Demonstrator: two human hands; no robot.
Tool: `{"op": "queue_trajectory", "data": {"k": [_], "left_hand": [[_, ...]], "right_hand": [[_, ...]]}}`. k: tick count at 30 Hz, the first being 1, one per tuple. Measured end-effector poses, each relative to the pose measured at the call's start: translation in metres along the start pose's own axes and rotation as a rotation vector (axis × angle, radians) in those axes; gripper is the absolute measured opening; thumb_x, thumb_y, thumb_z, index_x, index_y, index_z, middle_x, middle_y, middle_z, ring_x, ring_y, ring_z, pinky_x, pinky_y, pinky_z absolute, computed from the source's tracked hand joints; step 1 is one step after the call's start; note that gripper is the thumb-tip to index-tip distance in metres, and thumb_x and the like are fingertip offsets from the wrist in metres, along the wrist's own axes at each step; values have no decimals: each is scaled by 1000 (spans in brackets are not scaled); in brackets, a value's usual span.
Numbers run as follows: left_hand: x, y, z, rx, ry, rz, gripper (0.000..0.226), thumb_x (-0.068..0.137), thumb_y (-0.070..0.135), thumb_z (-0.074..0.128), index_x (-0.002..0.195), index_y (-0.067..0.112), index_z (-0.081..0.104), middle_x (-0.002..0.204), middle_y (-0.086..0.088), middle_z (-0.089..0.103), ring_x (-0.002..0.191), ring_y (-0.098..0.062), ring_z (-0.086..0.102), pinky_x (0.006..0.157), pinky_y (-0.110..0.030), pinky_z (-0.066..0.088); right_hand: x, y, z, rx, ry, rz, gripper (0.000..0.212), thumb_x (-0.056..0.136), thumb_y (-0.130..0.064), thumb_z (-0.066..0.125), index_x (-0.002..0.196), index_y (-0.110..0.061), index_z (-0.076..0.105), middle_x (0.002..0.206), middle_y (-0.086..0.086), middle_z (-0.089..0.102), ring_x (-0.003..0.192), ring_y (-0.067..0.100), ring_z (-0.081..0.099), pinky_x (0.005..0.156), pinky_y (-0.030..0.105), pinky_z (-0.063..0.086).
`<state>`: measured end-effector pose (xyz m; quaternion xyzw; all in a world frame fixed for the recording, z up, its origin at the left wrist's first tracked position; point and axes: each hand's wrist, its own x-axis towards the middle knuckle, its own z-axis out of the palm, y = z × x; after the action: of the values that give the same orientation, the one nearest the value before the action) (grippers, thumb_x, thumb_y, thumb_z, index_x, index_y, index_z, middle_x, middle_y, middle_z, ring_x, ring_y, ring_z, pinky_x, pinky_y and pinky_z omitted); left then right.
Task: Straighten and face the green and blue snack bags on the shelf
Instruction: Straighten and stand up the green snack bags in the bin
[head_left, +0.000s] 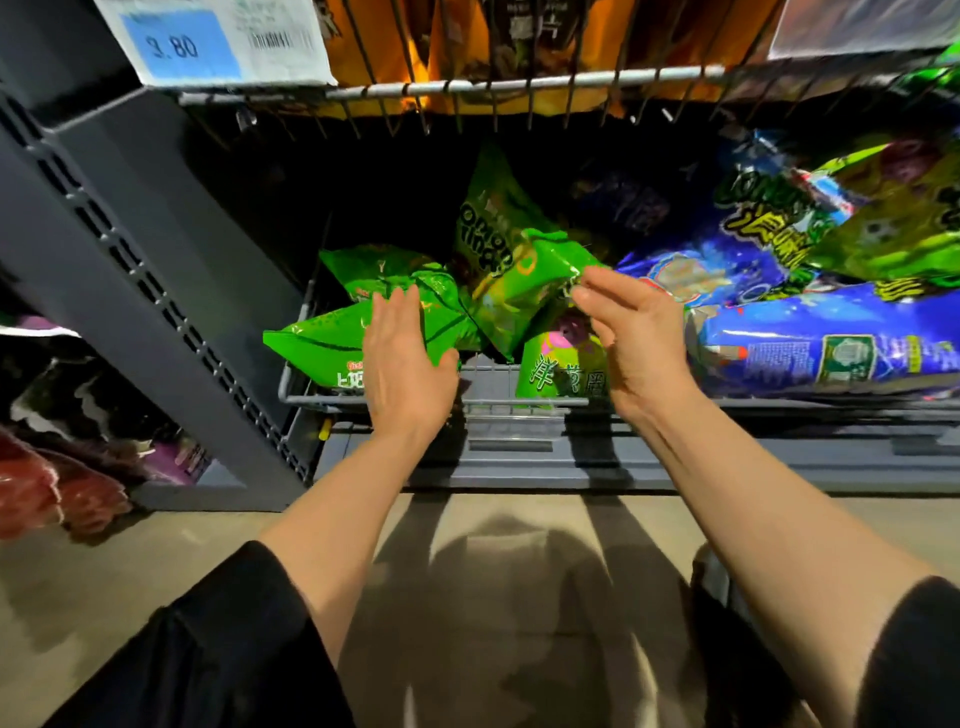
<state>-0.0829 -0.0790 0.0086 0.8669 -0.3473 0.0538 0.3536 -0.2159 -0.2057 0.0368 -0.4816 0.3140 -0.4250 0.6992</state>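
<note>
Several green snack bags lie jumbled in the low wire shelf. A bright green bag lies flat at the front left, and my left hand rests on it with fingers spread. A tilted green bag leans across the middle, and my right hand pinches its right corner. Below it a smaller green bag stands against the front rail. Large blue bags lie on their sides to the right, with a green bag on top of them.
A wire shelf above holds orange snack bags, with a 3.80 price tag at its left. A dark slotted upright stands on the left. Red and purple bags sit low on the left. Beige floor lies below.
</note>
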Motion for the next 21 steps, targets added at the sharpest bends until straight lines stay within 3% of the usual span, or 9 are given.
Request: {"op": "queue_trajectory", "data": {"k": [2,4,7,9,12,14,16,18,21], "left_hand": [[8,-2,3,59,-10,69,76,89,24,66,151,11,24,159,-8,21,149,-22,8,122,-40,10],[19,-3,6,134,-20,132,81,88,37,65,152,12,21,160,-8,18,149,-23,7,122,-40,5],[39,-9,10,308,-73,162,97,80,62,61,152,11,21,160,-10,18,149,-24,8,121,-46,4],[49,-14,11,461,-134,170,108,73,77,54,152,14,18,159,-9,22,149,-25,11,120,-49,4],[60,-17,12,565,-180,231,108,71,77,56,153,20,14,155,-6,30,146,-25,22,118,-52,4],[67,-16,11,526,-180,295,96,77,56,68,152,23,17,152,-2,37,141,-22,33,117,-53,5],[72,-18,6,440,-193,383,90,77,32,73,151,22,24,150,-2,41,136,-22,41,118,-48,13],[72,-25,0,295,-235,441,91,73,22,75,150,19,28,149,-4,43,133,-28,44,114,-39,26],[71,-41,-10,116,-273,444,82,73,36,66,146,15,35,146,-6,45,128,-28,47,104,-34,37]], "right_hand": [[6,15,16,-37,103,-17,43,65,-6,82,97,-18,56,80,2,61,68,20,60,69,34,51],[16,28,32,-186,240,-49,69,44,-36,90,93,-38,41,99,6,57,88,30,60,83,48,52],[36,45,48,-304,197,16,110,33,-41,89,127,-39,31,129,8,50,111,30,59,77,42,57],[42,49,52,-228,151,111,93,52,-26,88,132,-28,41,118,13,62,83,30,69,55,30,55],[51,51,59,-324,157,129,15,82,-30,72,90,-21,62,91,6,69,59,23,67,56,32,56],[59,53,65,-372,156,50,17,84,-37,66,83,-20,63,90,4,69,71,23,68,71,40,58],[66,52,75,-426,145,-52,25,80,-40,64,98,-23,67,98,2,70,90,26,67,84,46,55],[74,51,84,-468,92,-87,26,86,-23,62,111,-16,67,103,2,66,97,22,62,91,33,49],[91,58,97,-519,37,-51,32,90,-2,55,122,0,58,118,10,62,106,16,56,76,8,37]]}}
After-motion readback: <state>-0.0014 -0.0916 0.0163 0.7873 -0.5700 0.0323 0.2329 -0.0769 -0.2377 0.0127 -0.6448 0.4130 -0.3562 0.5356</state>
